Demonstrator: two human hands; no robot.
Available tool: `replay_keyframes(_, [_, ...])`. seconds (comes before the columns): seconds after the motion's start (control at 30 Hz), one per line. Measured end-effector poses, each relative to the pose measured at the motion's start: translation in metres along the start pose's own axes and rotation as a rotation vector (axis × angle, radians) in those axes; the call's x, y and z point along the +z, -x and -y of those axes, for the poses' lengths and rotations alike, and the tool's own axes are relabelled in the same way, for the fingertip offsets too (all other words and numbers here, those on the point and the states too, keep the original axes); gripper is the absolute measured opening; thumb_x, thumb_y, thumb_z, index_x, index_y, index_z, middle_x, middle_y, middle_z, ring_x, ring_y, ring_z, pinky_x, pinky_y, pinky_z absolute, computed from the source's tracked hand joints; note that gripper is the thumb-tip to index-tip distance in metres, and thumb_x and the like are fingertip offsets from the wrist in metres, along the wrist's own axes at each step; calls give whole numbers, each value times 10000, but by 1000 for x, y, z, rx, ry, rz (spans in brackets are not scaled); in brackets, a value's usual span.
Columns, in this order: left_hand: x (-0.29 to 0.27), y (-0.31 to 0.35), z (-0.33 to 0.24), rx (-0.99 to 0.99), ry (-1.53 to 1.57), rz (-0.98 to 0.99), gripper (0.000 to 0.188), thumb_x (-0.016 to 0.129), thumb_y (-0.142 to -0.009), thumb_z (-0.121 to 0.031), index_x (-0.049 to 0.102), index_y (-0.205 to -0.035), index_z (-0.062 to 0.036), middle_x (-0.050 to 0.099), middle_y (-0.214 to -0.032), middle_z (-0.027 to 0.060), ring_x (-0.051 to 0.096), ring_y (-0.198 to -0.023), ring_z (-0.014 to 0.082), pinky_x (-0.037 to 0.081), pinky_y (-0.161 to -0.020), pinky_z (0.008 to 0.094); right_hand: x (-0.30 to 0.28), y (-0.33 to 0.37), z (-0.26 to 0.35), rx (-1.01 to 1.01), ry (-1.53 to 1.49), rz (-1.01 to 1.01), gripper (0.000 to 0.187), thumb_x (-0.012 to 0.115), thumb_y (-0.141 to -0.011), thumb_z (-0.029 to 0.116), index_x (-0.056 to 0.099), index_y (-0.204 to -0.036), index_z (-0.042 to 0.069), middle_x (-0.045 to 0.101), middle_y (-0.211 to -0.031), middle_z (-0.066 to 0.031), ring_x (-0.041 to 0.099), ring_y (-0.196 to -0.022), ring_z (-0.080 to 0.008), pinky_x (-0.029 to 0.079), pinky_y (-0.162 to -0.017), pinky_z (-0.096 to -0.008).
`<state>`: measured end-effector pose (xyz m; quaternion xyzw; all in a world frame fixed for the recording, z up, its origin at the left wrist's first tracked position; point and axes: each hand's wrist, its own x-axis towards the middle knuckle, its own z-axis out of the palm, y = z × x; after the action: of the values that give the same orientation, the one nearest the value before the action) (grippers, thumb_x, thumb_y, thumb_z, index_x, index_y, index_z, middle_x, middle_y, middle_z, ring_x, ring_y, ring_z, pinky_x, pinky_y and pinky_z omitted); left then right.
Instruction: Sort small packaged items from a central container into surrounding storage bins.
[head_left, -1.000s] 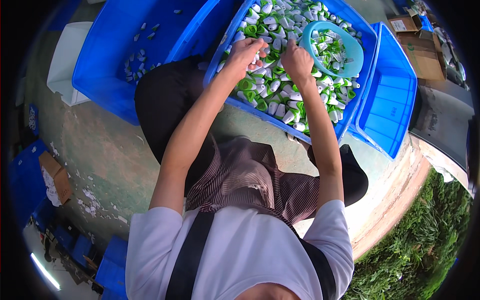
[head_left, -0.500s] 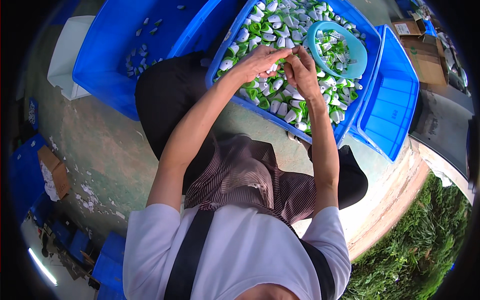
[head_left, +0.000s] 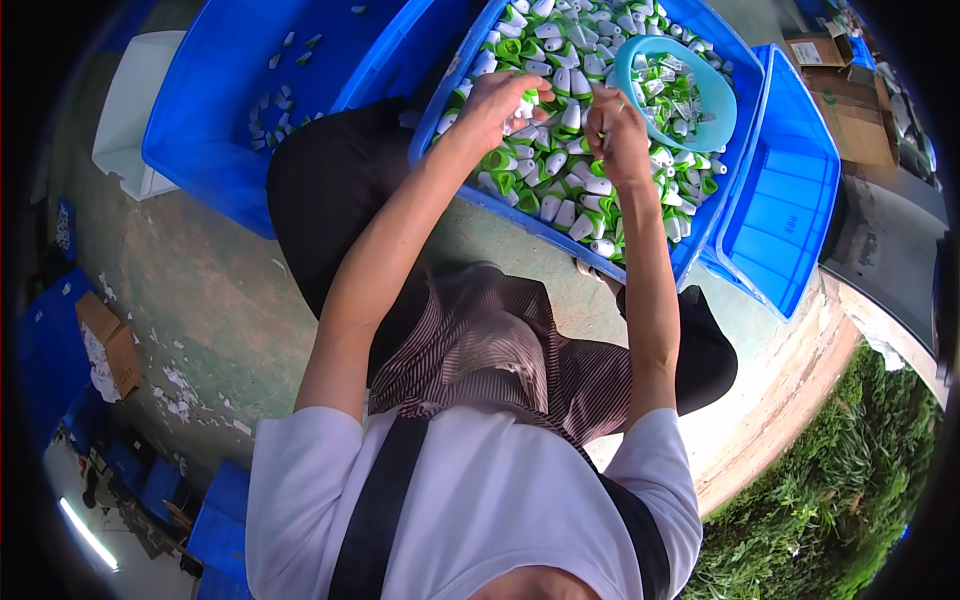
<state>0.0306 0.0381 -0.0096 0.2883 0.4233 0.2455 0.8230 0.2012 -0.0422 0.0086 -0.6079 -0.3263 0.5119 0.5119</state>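
Over a blue crate [head_left: 690,275] heaped with small white-and-green plastic pieces [head_left: 553,205], both of my hands are raised. My left hand [head_left: 488,108] is curled around white-and-green plastic pieces, which show between its fingers. Apart from it, to the right, my right hand [head_left: 622,138] is closed with fingers bent down; whatever it may hold is hidden. Just right of that hand, a round teal basin [head_left: 712,105] sits tilted on the heap. Small green, white and clear pieces lie inside the basin.
Left of the crate stands another blue bin [head_left: 215,110] with a few scattered pieces, beside a white box [head_left: 135,110]. To the right is a blue tub [head_left: 785,200], with cardboard boxes [head_left: 850,115] beyond. Paper scraps [head_left: 178,395] litter the floor at left.
My hands were together at the fingertips and have moved apart. The left hand has shifted slightly up and left; the right has turned its fingers downward, a little to the right.
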Motion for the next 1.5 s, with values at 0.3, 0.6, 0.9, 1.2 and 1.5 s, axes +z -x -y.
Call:
replay_keyframes(0.3, [2, -2, 3, 145, -420, -125, 474, 641, -854, -482, 653, -989, -27, 619, -673, 45, 556, -431, 110, 366, -368, 223, -4, -27, -25, -245, 1541, 231, 456, 611, -805, 226, 405, -1175, 58, 635, -720, -224, 630, -710, -426, 476, -601, -534])
replay_keyframes(0.6, [9, 3, -11, 176, -874, 257, 652, 666, -793, -583, 618, -1124, -23, 624, -769, 66, 557, -553, 113, 430, -489, 273, 10, 19, 15, -217, 483, 159, 413, 626, -879, 80, 425, -1234, 21, 606, -908, -102, 557, -735, -127, 456, -620, -277])
replay_keyframes(0.9, [29, 30, -28, 495, -1008, 440, 567, 585, -828, -620, 670, -896, -64, 613, -623, 62, 592, -505, 150, 462, -499, 310, -19, 33, 48, -243, 592, 380, 558, 629, -895, 201, 347, -1361, 83, 543, -754, -14, 499, -600, -83, 394, -512, -226])
replay_keyframes(1.2, [29, 45, -23, 206, -758, 118, 504, 424, -971, -457, 661, -931, -14, 639, -681, 52, 564, -469, 115, 385, -389, 236, -12, 40, 54, 87, -83, 397, 509, 541, -912, 204, 396, -1369, 34, 430, -591, 39, 340, -422, -32, 215, -381, -184])
replay_keyframes(1.5, [-86, 119, -163, 299, -324, -13, 577, 460, -938, -546, 620, -984, 6, 575, -724, 19, 513, -481, 63, 285, -319, 157, -50, -5, 48, -827, 1519, -566, 309, 636, -850, 264, 578, -1102, 96, 624, -964, -127, 611, -841, -327, 475, -699, -383])
